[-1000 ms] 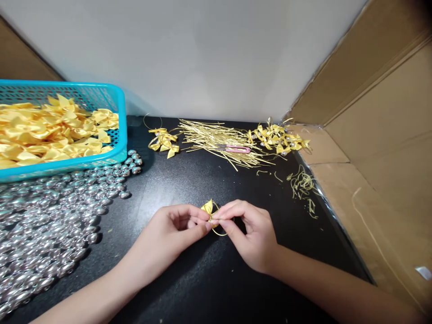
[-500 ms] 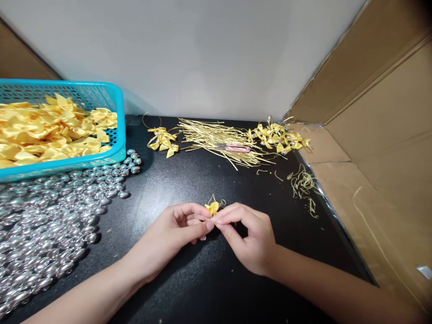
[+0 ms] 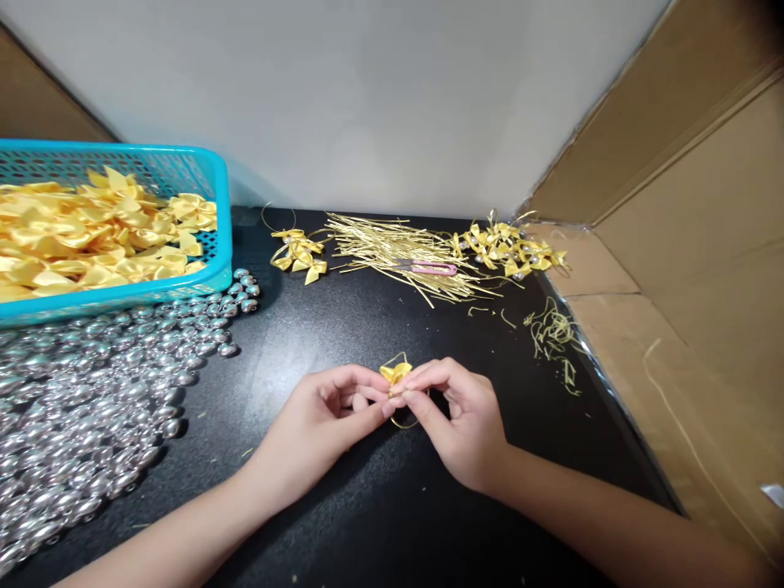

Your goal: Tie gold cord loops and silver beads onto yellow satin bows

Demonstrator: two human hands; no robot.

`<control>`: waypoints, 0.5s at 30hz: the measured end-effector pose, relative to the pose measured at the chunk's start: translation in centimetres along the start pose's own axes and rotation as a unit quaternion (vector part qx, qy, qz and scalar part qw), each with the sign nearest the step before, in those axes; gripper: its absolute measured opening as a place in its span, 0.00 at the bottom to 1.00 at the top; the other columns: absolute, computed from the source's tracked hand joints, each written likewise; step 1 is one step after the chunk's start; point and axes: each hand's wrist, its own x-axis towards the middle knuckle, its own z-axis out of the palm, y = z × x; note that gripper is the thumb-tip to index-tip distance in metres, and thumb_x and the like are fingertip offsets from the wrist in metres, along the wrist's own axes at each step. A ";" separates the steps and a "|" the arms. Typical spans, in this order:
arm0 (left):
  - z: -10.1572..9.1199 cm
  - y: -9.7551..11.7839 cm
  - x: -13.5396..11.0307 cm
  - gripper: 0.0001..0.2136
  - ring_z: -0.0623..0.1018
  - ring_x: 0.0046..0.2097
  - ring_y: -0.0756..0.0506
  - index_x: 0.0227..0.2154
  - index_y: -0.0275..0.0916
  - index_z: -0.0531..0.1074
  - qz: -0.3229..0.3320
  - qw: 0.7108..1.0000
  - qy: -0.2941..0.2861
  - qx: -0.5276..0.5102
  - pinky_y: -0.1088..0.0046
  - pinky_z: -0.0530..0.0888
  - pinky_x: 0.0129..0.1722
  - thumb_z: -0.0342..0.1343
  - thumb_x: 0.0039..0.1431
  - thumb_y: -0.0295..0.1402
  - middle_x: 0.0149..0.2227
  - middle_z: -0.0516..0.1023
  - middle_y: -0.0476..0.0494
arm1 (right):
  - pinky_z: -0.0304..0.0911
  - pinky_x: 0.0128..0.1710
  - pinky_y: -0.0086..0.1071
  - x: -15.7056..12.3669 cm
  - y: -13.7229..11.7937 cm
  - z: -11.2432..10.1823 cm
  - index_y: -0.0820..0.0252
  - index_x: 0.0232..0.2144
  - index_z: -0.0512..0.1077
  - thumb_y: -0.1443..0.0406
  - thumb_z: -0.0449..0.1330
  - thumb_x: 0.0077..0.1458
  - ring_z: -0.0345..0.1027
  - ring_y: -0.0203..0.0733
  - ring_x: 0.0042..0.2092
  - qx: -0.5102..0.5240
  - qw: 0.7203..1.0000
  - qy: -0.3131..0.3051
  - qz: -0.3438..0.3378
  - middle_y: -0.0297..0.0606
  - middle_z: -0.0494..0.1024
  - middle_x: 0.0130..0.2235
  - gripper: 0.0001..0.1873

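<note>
Fingertip to fingertip, my two hands meet over the middle of the black table. A small yellow ribbon bow (image 3: 395, 372) shows just above the fingertips, with a thin gold cord (image 3: 403, 425) looping out above and below. My left hand (image 3: 340, 408) is closed, its thumb and forefinger pinching at the base of the bow. My right hand (image 3: 459, 412) is closed too, thumb and fingers pressed on the bow and cord from the right. The exact point where they grip is hidden by the fingers.
Left stands a turquoise basket (image 3: 224, 212) of yellow bows, with many silver beads (image 3: 110, 400) before it. At the back lie gold cords (image 3: 373, 245), pink-handled snips (image 3: 434, 268) and beaded bows on both sides (image 3: 298, 251) (image 3: 508, 245). Cord scraps (image 3: 554, 331) and cardboard (image 3: 686, 245) are right.
The bow has turned and shifted slightly right between the fingers. A loop of cord now shows below the fingertips. The right fingers have moved closer over the bow.
</note>
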 end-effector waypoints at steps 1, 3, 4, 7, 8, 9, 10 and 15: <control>0.0 0.0 0.0 0.07 0.74 0.28 0.54 0.30 0.37 0.79 -0.003 1.000 -0.002 -0.003 0.82 0.68 0.28 0.69 0.48 0.32 0.25 0.80 0.52 | 0.74 0.38 0.33 0.0 0.0 0.0 0.58 0.32 0.73 0.73 0.61 0.56 0.78 0.39 0.35 0.000 1.000 0.004 -0.001 0.37 0.80 0.31 0.06; 0.0 0.0 0.0 0.07 0.72 0.26 0.55 0.31 0.37 0.80 -0.008 1.000 -0.004 -0.005 0.83 0.66 0.25 0.69 0.48 0.32 0.25 0.80 0.51 | 0.74 0.37 0.33 0.0 -0.1 0.1 0.59 0.32 0.73 0.73 0.61 0.56 0.78 0.40 0.35 0.002 1.000 0.008 -0.001 0.37 0.80 0.30 0.06; 0.0 0.0 0.0 0.07 0.71 0.24 0.56 0.31 0.37 0.80 -0.011 1.000 -0.004 -0.005 0.83 0.65 0.24 0.69 0.47 0.32 0.24 0.80 0.51 | 0.74 0.37 0.33 0.0 -0.1 0.1 0.59 0.32 0.73 0.73 0.60 0.56 0.78 0.40 0.35 0.003 1.000 0.009 -0.001 0.38 0.80 0.30 0.06; -0.1 0.2 0.0 0.09 0.65 0.20 0.57 0.32 0.37 0.81 -0.026 1.000 -0.002 0.004 0.84 0.60 0.19 0.69 0.47 0.33 0.23 0.80 0.51 | 0.75 0.37 0.34 0.1 -0.1 0.1 0.60 0.31 0.72 0.73 0.60 0.56 0.78 0.41 0.34 0.005 1.000 0.014 0.000 0.38 0.80 0.30 0.05; -0.2 0.3 0.0 0.09 0.65 0.20 0.57 0.32 0.37 0.81 -0.031 0.999 -0.001 0.008 0.84 0.59 0.18 0.69 0.46 0.33 0.23 0.79 0.51 | 0.75 0.37 0.34 0.1 -0.1 0.1 0.60 0.31 0.72 0.74 0.60 0.56 0.78 0.41 0.34 0.003 1.000 0.016 0.001 0.39 0.80 0.29 0.05; -0.2 0.3 0.0 0.10 0.64 0.20 0.57 0.32 0.37 0.81 -0.037 0.999 0.000 0.013 0.83 0.59 0.18 0.69 0.46 0.34 0.23 0.79 0.50 | 0.75 0.37 0.35 0.1 -0.1 0.1 0.60 0.31 0.72 0.74 0.60 0.55 0.78 0.41 0.34 -0.002 1.000 0.018 0.001 0.39 0.80 0.29 0.05; -0.3 0.3 0.0 0.11 0.64 0.20 0.57 0.33 0.36 0.81 -0.041 0.999 0.001 0.019 0.83 0.59 0.18 0.69 0.46 0.35 0.23 0.79 0.50 | 0.75 0.37 0.35 0.1 -0.1 0.1 0.60 0.31 0.72 0.74 0.61 0.55 0.78 0.41 0.33 -0.008 1.000 0.020 0.001 0.38 0.80 0.29 0.05; -0.4 0.3 0.0 0.15 0.63 0.21 0.56 0.34 0.36 0.81 -0.059 0.997 0.001 0.051 0.82 0.59 0.18 0.69 0.46 0.40 0.22 0.75 0.50 | 0.74 0.37 0.33 0.1 -0.1 0.1 0.61 0.30 0.72 0.74 0.61 0.54 0.78 0.40 0.33 -0.023 0.999 0.027 -0.005 0.38 0.80 0.29 0.05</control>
